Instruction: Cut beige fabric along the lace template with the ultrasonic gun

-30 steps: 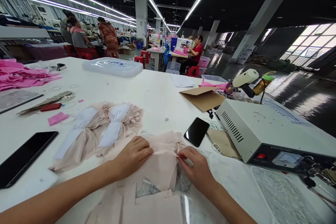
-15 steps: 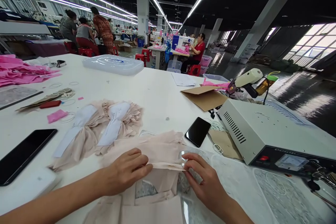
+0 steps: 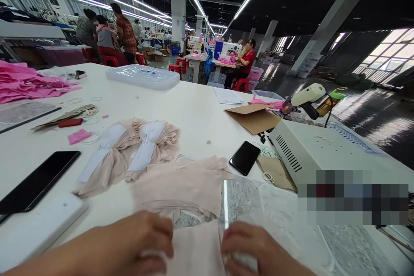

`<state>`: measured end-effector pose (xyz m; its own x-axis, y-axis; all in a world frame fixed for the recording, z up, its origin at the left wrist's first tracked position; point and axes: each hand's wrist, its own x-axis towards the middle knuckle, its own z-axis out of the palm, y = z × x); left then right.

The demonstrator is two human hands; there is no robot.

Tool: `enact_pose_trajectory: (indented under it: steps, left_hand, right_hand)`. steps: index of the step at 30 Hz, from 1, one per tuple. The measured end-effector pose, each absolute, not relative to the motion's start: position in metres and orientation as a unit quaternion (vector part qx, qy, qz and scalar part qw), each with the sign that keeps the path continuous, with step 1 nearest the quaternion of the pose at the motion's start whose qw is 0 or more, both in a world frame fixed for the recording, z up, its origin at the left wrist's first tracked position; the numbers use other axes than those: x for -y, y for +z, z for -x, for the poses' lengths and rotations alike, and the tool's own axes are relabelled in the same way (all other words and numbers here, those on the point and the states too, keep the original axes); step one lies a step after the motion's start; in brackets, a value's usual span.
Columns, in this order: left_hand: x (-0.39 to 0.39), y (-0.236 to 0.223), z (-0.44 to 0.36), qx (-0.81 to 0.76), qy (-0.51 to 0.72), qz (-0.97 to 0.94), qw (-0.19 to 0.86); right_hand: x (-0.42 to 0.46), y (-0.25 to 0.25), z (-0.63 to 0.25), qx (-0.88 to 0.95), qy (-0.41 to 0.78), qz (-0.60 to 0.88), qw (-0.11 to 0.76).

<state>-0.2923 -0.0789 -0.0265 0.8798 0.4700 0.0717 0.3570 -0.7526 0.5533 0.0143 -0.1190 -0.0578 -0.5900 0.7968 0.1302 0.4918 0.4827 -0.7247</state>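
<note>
My left hand is low in the view, blurred, its thumb and fingers apart, at the left edge of a near beige fabric piece. My right hand is at that piece's right edge, by the curled edge of a clear plastic sheet; blur hides whether its fingers grip anything. Just beyond both hands, a stack of beige fabric pieces lies flat on the table. Two beige bundles, each wrapped in a white paper band, lie behind to the left.
A black phone lies right of the stack, beside a grey metal box machine. On the left are another phone, a white device and pink fabric. A plastic lid lies at the back. Several people sit or stand beyond.
Both hands have let go of a beige piece, which now lies flat on the far stack, and have drawn back toward me to the near fabric. The plastic sheet's edge has curled up.
</note>
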Motion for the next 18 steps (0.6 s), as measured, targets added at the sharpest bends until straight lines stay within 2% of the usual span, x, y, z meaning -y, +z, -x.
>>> enact_pose_trajectory:
  steps: [2, 3, 6, 12, 18]
  left_hand:
    - [0.052, -0.03, 0.283, -0.267, 0.132, -0.91, 0.288]
    - [0.037, -0.033, 0.278, -0.298, 0.156, -0.909, 0.245]
    - [-0.002, -0.05, 0.264, -0.339, 0.178, -0.919, 0.097]
    - [-0.026, -0.078, 0.251, -0.319, 0.202, -0.926, 0.024]
    - [-0.003, -0.073, 0.262, -0.23, 0.295, -0.926, -0.046]
  right_hand:
    - [0.092, -0.056, -0.013, 0.775, 0.297, 0.49, 0.266]
    - [0.077, -0.058, -0.013, 0.749, 0.259, 0.54, 0.283]
    - [0.035, -0.072, -0.01, 0.733, 0.21, 0.57, 0.306]
    - [0.019, -0.095, -0.01, 0.753, 0.128, 0.53, 0.369]
    - [0.048, -0.089, -0.02, 0.784, 0.048, 0.443, 0.431]
